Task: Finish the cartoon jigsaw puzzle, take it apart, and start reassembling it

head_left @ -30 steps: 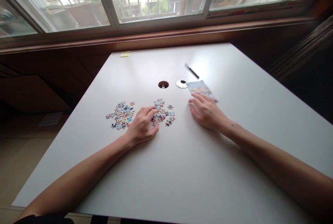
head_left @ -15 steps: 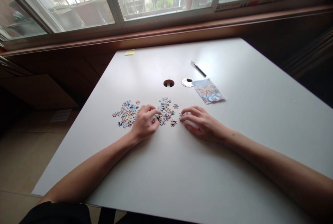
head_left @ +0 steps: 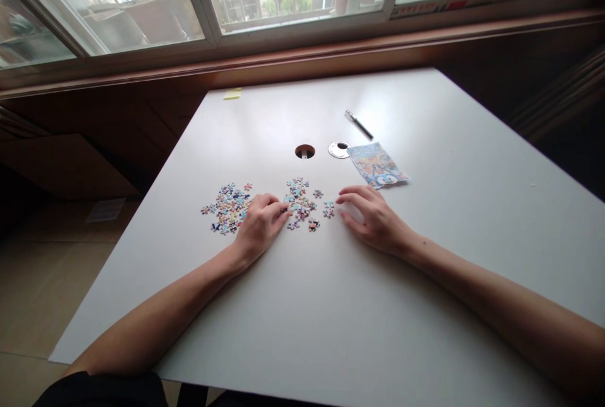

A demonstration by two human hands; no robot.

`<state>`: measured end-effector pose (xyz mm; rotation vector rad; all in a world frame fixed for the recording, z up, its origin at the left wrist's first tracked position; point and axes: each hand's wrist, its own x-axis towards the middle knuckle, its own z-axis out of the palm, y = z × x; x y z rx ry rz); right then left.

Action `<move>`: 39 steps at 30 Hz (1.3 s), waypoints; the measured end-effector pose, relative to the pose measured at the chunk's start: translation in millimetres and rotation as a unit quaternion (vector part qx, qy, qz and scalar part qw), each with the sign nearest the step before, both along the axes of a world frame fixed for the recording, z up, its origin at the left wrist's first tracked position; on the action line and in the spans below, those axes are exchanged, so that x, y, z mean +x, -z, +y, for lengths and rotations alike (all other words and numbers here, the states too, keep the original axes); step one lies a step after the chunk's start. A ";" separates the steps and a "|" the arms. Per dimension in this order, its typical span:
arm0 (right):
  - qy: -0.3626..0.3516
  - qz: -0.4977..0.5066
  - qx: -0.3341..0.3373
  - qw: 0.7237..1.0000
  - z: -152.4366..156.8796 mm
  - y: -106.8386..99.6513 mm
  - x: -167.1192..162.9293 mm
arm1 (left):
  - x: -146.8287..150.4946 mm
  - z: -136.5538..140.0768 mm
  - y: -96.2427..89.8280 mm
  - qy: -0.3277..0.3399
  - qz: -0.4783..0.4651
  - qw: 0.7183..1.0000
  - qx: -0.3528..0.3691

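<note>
Small colourful jigsaw puzzle pieces lie in two groups on the white table. The left pile (head_left: 229,205) is partly covered by my left hand (head_left: 259,221). That hand is closed, its thumb and forefinger pinched on a small dark puzzle piece (head_left: 286,208) at the edge of the middle pile (head_left: 299,196). My right hand (head_left: 371,215) rests on the table with thumb and fingers apart and nothing between them. Just left of its fingertips lies a loose puzzle piece (head_left: 328,208). Two more loose pieces sit between the middle pile and this hand.
Beyond my right hand lies a printed picture sheet (head_left: 379,164), with a black pen (head_left: 359,125) behind it. A round metal cover (head_left: 338,150) lies beside a cable hole (head_left: 305,152) in the table (head_left: 283,319). A yellow sticky note (head_left: 232,94) is at the far left corner.
My right hand has drawn back to the right, uncovering the loose piece by its fingertips. My left thumb and forefinger have come closer together.
</note>
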<state>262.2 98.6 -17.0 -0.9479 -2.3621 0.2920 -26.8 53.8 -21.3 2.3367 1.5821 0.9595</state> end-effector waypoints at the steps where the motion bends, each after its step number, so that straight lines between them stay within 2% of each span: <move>1: 0.003 0.003 -0.003 1.000 0.7 0.5 0.1 | -0.6 0.0 0.9 0.002 0.004 1.000 0.006; 6: -0.029 -0.046 0.003 0.999 0.9 -0.7 -0.7 | 0.1 -1.6 -1.1 0.000 0.005 0.999 0.037; 7: -0.033 -0.053 0.006 0.998 0.7 -1.0 -0.9 | 1.5 -2.9 -3.0 0.018 0.008 0.998 0.052; 9: -0.035 -0.058 0.011 0.998 0.6 -0.9 -1.1 | 5.8 -7.0 -7.7 0.098 0.037 0.992 0.074; 12: -0.038 -0.070 0.018 0.997 1.0 1.2 -1.3 | 13.3 -14.4 -13.8 0.245 0.114 0.960 0.066; 14: -0.035 -0.076 0.022 0.996 1.4 3.0 -1.5 | 16.6 -17.8 -15.7 0.282 0.148 0.947 0.049; 20: 0.031 0.000 0.024 0.999 6.0 3.1 2.4 | 15.8 -19.0 -14.8 0.276 0.158 0.948 0.020; 26: 0.042 0.013 -0.015 0.999 14.5 1.2 9.7 | 15.4 -21.6 -15.4 0.287 0.134 0.948 0.026; 29: 0.036 0.021 -0.041 0.998 17.1 2.5 10.8 | 12.1 -16.3 -13.5 0.255 0.096 0.961 0.051; 32: 0.010 0.029 -0.051 0.998 17.2 1.5 10.2 | 4.0 -0.1 -9.6 0.133 0.045 0.988 0.065; 35: -0.050 0.023 -0.056 0.997 13.9 -4.1 7.9 | -3.2 19.1 -6.8 0.019 0.041 0.998 0.036; 39: -0.139 0.007 -0.088 0.986 6.7 -11.6 4.1 | -4.2 32.0 -5.4 -0.010 0.038 0.999 -0.008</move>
